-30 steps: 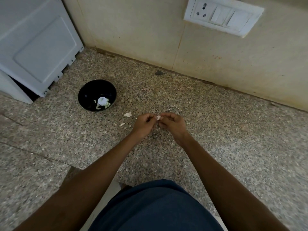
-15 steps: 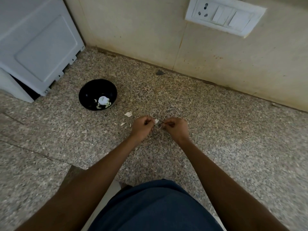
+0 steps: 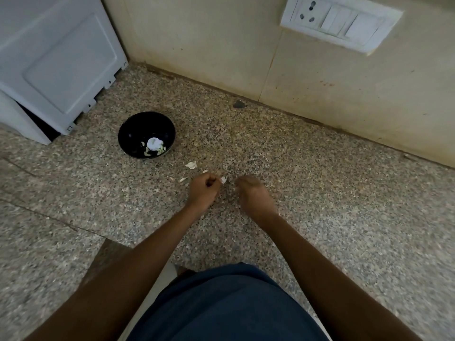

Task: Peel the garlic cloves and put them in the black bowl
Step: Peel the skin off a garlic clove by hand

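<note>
left hand (image 3: 203, 191) pinching garlic clove (image 3: 223, 179) at fingertips, right hand (image 3: 254, 196) blurred just beside, finger state unclear, black bowl (image 3: 130, 134) with garlic pieces up-left, peel scraps (image 3: 191, 165) on speckled counter (image 3: 320, 193)

Head cam, downward over counter (image 3: 320, 193)

One black bowl (image 3: 146, 135); two hands; four loose peel scraps (image 3: 191, 165) on counter; one switch plate (image 3: 341, 22).

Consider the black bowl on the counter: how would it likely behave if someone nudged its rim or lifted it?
The black bowl looks rounded, narrowing toward its base, so a nudge at the rim might rock or tip it. It holds only a few garlic pieces, so it is probably light to lift. On the polished speckled counter it would likely slide rather than grip.
</note>
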